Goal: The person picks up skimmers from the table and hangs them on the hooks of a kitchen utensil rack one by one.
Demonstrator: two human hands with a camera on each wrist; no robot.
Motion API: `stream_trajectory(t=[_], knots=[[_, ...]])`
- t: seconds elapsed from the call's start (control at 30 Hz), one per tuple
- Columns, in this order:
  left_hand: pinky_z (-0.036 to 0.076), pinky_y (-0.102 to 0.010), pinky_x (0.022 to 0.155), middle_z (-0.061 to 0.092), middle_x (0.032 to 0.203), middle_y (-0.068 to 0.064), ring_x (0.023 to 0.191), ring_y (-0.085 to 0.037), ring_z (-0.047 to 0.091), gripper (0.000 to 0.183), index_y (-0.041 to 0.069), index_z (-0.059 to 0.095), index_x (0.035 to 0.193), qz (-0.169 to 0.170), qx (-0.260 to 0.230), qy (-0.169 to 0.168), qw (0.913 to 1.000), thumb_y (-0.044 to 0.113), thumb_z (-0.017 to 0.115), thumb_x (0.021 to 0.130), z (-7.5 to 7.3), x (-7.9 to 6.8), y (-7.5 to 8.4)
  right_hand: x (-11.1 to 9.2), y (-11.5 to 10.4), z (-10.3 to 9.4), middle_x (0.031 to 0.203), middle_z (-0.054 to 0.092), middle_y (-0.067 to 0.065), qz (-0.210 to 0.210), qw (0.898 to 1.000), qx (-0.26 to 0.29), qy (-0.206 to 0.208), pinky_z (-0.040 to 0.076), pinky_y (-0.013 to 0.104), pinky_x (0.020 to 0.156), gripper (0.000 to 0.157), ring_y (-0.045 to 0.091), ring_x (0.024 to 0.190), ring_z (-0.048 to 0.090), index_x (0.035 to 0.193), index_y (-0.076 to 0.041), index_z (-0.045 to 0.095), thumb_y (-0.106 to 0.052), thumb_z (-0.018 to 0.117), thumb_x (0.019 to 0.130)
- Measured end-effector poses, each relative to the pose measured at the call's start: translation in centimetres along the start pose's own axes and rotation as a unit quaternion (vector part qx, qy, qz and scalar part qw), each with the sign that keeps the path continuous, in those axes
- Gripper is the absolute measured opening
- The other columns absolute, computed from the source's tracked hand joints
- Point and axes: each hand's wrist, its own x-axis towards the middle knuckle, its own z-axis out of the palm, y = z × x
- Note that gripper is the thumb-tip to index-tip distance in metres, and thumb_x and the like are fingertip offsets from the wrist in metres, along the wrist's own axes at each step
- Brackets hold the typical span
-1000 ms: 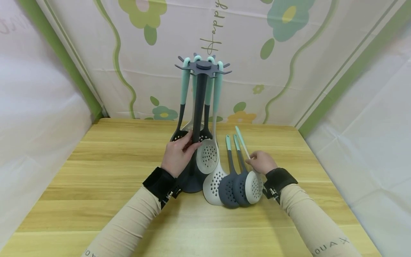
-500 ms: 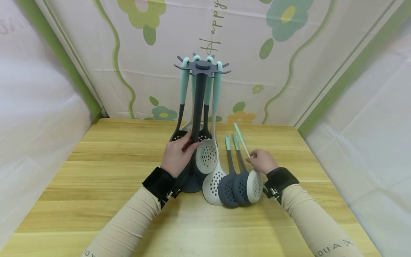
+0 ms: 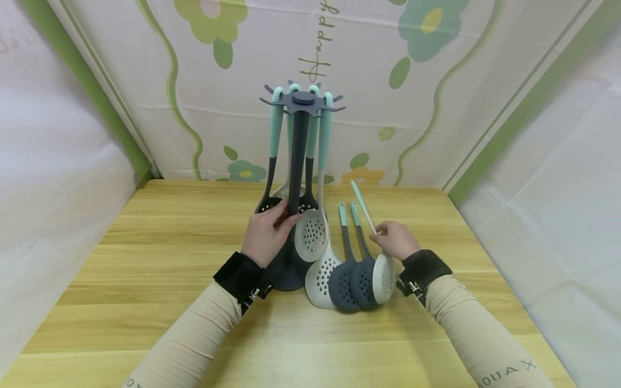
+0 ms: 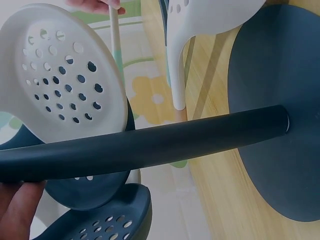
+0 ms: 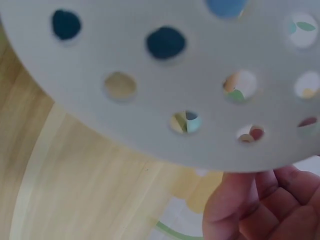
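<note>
A dark utensil stand point(image 3: 298, 151) rises near the middle of the table, and my left hand point(image 3: 266, 236) grips its pole low down. Several mint-handled utensils hang from its hooks, among them a white skimmer point(image 3: 303, 249) beside the left fingers. In the left wrist view, the pole point(image 4: 190, 141) runs into a round base point(image 4: 270, 55). My right hand point(image 3: 398, 240) pinches another white skimmer point(image 3: 383, 291) by its shaft, handle pointing up and away. That skimmer's perforated head point(image 5: 95, 55) fills much of the right wrist view, with the fingers beyond its rim.
Two dark skimmers, one point(image 3: 338, 285) overlapped by the other point(image 3: 360, 295), lie right of the stand. A white perforated utensil point(image 3: 314, 293) lies between them and the base. The wooden table point(image 3: 160, 258) ends at a flower-printed cloth point(image 3: 368, 64) behind.
The right hand has raised the white skimmer slightly, so its handle tip sits higher and farther off. The left hand keeps its grip on the pole. The head view has shifted a little.
</note>
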Motion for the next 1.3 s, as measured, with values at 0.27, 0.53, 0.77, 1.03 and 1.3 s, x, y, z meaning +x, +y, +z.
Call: stream_trajectory(t=[0.27, 0.53, 0.77, 1.03, 1.3], knots=[[0.061, -0.036, 0.070, 0.076, 0.094, -0.015, 0.079, -0.023, 0.074, 0.030, 0.002, 0.068, 0.120, -0.008, -0.003, -0.003, 1.0000, 0.014, 0.070, 0.093, -0.1, 0.0, 0.0, -0.1, -0.4, -0.3, 0.116, 0.066, 0.027, -0.026, 0.999, -0.001, 0.020, 0.056, 0.047, 0.083, 0.042, 0.035, 0.099, 0.067, 0.127, 0.007, 0.059, -0.025, 0.058, 0.099], [0.061, -0.038, 0.069, 0.076, 0.092, -0.015, 0.077, -0.024, 0.074, 0.034, 0.002, 0.067, 0.124, -0.002, -0.002, 0.005, 1.0000, 0.013, 0.071, 0.092, -0.2, -0.1, 0.2, -0.5, -1.1, -0.8, 0.104, 0.069, 0.023, -0.057, 0.998, 0.013, 0.038, 0.055, 0.037, 0.070, 0.040, 0.026, 0.081, 0.067, 0.125, 0.008, 0.060, -0.023, 0.059, 0.099], [0.059, -0.037, 0.066, 0.075, 0.089, -0.013, 0.073, -0.021, 0.072, 0.033, 0.003, 0.067, 0.123, -0.002, 0.005, -0.003, 1.0000, 0.014, 0.071, 0.092, -0.2, -0.1, 0.2, -0.8, -1.6, -1.1, 0.105, 0.068, 0.024, -0.074, 0.996, 0.025, 0.047, 0.054, 0.034, 0.065, 0.039, 0.022, 0.072, 0.066, 0.125, 0.008, 0.059, -0.022, 0.059, 0.099], [0.053, -0.031, 0.060, 0.073, 0.083, -0.011, 0.065, -0.017, 0.063, 0.031, 0.004, 0.066, 0.123, 0.006, 0.017, -0.011, 0.9998, 0.014, 0.069, 0.094, -0.3, 0.0, -0.1, -1.0, -1.8, -1.2, 0.101, 0.069, 0.024, -0.090, 0.993, 0.037, 0.059, 0.053, 0.034, 0.065, 0.037, 0.023, 0.073, 0.066, 0.123, 0.008, 0.061, -0.020, 0.060, 0.098], [0.050, -0.029, 0.059, 0.072, 0.082, -0.011, 0.064, -0.016, 0.061, 0.035, 0.004, 0.065, 0.127, 0.005, 0.019, -0.010, 0.9998, 0.014, 0.069, 0.094, -0.2, -0.1, -0.1, -1.3, -1.9, -1.5, 0.100, 0.069, 0.024, -0.102, 0.990, 0.062, 0.076, 0.052, 0.031, 0.062, 0.034, 0.026, 0.076, 0.065, 0.120, 0.008, 0.063, -0.018, 0.061, 0.098]])
